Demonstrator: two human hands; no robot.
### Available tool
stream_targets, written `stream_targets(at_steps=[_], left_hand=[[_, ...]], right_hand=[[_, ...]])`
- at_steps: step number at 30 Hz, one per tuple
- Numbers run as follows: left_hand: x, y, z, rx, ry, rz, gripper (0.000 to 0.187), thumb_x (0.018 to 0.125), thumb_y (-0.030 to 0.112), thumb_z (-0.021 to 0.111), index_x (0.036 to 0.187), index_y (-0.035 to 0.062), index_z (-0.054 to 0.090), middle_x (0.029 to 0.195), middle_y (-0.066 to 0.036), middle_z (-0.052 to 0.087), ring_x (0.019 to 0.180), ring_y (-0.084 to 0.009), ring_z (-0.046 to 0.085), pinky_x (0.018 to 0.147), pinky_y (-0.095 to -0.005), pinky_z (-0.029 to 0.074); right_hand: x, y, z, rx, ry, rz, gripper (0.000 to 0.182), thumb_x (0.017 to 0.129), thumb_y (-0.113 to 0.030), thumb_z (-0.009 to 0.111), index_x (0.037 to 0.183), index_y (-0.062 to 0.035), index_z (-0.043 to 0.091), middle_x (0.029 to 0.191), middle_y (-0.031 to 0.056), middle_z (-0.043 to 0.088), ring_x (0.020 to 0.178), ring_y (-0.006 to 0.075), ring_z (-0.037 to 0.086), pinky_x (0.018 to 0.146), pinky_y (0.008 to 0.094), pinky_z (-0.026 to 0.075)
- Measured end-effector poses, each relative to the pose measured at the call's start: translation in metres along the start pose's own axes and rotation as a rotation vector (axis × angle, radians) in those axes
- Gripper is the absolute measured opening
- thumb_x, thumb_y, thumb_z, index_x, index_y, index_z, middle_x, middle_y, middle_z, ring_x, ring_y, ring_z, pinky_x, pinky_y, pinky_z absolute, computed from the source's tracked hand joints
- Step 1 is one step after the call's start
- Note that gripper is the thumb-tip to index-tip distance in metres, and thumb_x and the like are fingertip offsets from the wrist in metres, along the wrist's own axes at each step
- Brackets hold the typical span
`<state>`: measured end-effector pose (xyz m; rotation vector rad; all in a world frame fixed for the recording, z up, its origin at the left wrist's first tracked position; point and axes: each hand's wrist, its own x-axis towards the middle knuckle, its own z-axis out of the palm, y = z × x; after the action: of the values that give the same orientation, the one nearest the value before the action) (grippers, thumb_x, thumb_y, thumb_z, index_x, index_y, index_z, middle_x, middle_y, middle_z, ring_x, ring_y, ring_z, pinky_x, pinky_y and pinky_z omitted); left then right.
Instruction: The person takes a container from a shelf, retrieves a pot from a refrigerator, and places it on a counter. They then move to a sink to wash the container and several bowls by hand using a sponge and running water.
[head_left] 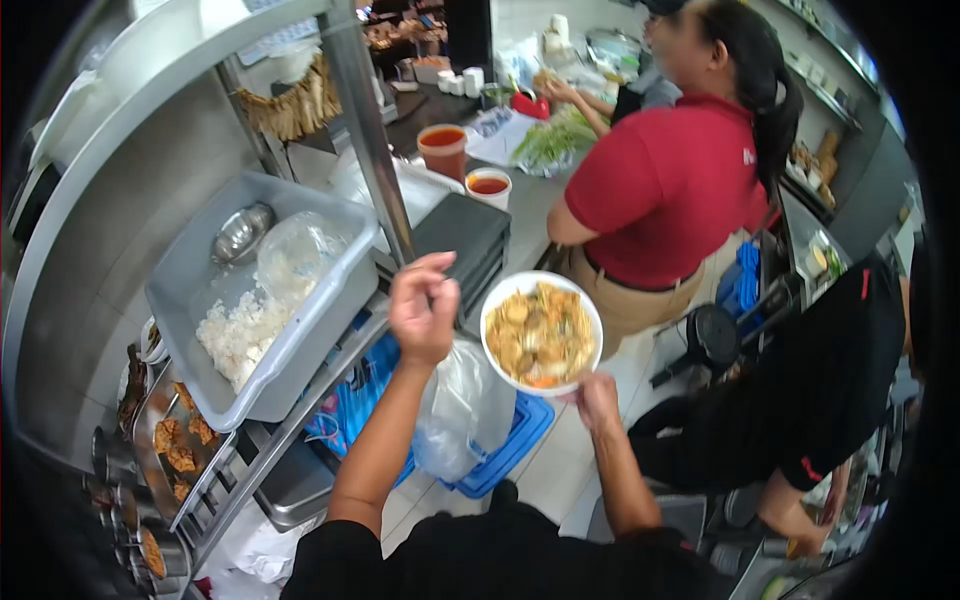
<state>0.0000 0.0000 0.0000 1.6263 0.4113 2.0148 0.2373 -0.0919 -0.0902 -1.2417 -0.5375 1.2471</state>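
Note:
A round white bowl full of noodles with vegetables is held at its lower right rim by my right hand. My left hand is raised to the left of the bowl, apart from it, its fingers curled and partly overlapping; whether anything is between them I cannot make out. Beyond that hand lie stacked black trays. On the metal rack at the left rests a grey tub with white rice, a metal bowl and a clear plastic bag.
A person in a red shirt stands ahead, another in black at right. Two containers of red sauce and leafy greens stand on the counter. Below are a blue crate and plastic bag. A metal post rises at left.

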Motion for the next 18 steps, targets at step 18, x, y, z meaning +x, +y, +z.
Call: stream_targets(at_steps=[18], left_hand=[[-0.196,0.081,-0.113,0.206,0.150,-0.613,0.012,0.085,0.008,0.055,0.092,-0.0004,0.051,0.099,-0.018,0.060,0.093,-0.0208,0.056,0.086,-0.0336,0.042]], right_hand=[[0.120,-0.053,0.069,0.102,-0.144,0.074,0.034,0.079,-0.003,0.047,0.103,0.0220,0.046,0.088,0.0277,0.062,0.072,0.0291,0.066,0.061,0.0299,0.059]])
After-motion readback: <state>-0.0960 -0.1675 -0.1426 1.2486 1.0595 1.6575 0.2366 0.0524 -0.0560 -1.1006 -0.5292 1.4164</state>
